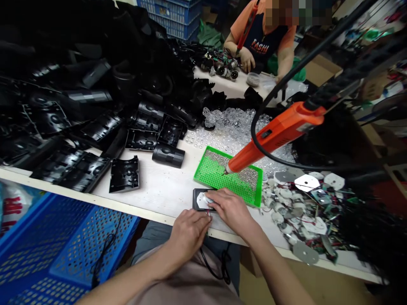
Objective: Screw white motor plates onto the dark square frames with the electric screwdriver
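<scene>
White plate (202, 200) lies in one small black holder (196, 199), just below the green tray (199, 162). Our right hand (232, 210) presses on it, fingers close and narrow. Our left hand (188, 237) pinches a thin red wire (208, 211) with narrow fingers. One piece is in our hands. Right of the tray, too many white parts (280, 206) to count lie loose. Left of it is a big pile of black plastic shells (124, 174). One orange electric screwdriver (280, 133) hangs over the tray, and no hand holds it.
</scene>
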Available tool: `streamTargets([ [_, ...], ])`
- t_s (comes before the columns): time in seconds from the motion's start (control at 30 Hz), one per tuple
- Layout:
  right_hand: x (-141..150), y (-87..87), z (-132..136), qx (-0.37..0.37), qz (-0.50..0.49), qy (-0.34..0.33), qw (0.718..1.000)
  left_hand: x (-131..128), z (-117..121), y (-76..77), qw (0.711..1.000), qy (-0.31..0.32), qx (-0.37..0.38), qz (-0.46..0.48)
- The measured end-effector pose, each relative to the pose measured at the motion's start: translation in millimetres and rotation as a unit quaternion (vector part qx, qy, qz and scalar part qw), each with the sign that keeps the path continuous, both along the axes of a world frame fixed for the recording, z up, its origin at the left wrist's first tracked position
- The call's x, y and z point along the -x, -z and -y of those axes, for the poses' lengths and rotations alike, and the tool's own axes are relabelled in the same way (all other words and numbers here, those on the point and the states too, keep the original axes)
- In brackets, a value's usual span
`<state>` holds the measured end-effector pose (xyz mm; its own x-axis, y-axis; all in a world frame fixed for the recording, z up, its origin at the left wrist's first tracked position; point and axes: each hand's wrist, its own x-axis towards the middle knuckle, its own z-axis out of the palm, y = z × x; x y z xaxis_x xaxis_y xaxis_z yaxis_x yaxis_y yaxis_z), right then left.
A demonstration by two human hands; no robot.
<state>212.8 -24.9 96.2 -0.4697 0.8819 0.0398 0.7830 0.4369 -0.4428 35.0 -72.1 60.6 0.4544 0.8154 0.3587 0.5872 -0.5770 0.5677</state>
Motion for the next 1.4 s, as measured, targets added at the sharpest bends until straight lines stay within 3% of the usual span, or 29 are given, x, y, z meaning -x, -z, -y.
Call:
streamTargets([
  [0.1, -3, 0.1, -4, -0.006, 0.005, -0.042, 0.999, -8, 4, 1.8, 0.999, 0.019, 0.039, 0.015],
  [0.2, -6, 3.8, -6, -0.013, -0.003, -0.055, 0.998, 0, 4, -1.0, 0.999, 0.031, 0.042, 0.015],
  [0.4, -6, 8.1, -2, -0.020, -0.011, -0.045, 0.999, 26, -24, -6.3, 0.992, -0.123, 0.039, -0.001],
  [0.53, -6, 6.7, -3, -0.019, -0.017, -0.045, 0.999, 21, -43, 5.5, 0.989, -0.056, 0.134, 0.026],
  [0.6, -7, 6.6, -5, -0.021, -0.022, -0.053, 0.998, 17, -47, 10.3, 0.981, -0.053, 0.182, 0.032],
  [0.77, -9, 8.9, -2, -0.037, -0.034, -0.050, 0.997, 13, -55, 3.4, 0.966, -0.057, 0.252, 0.004],
  [0.9, -7, 10.7, 4, -0.049, -0.039, -0.035, 0.997, 14, -61, -0.2, 0.969, -0.025, 0.246, 0.001],
  [1.13, -9, 4.9, 3, -0.021, -0.084, -0.036, 0.996, 13, -46, 16.1, 0.979, -0.056, 0.193, 0.014],
  [1.2, -15, -1.7, 10, -0.012, -0.119, -0.007, 0.993, 13, -44, 13.9, 0.980, -0.058, 0.187, 0.019],
  [1.33, -29, -11.5, 44, -0.003, -0.175, 0.153, 0.973, 12, -47, -0.9, 0.988, -0.046, 0.147, 0.032],
  [1.4, -33, -13.8, 58, 0.002, -0.177, 0.189, 0.966, 9, -51, -6.6, 0.991, -0.024, 0.133, 0.023],
])
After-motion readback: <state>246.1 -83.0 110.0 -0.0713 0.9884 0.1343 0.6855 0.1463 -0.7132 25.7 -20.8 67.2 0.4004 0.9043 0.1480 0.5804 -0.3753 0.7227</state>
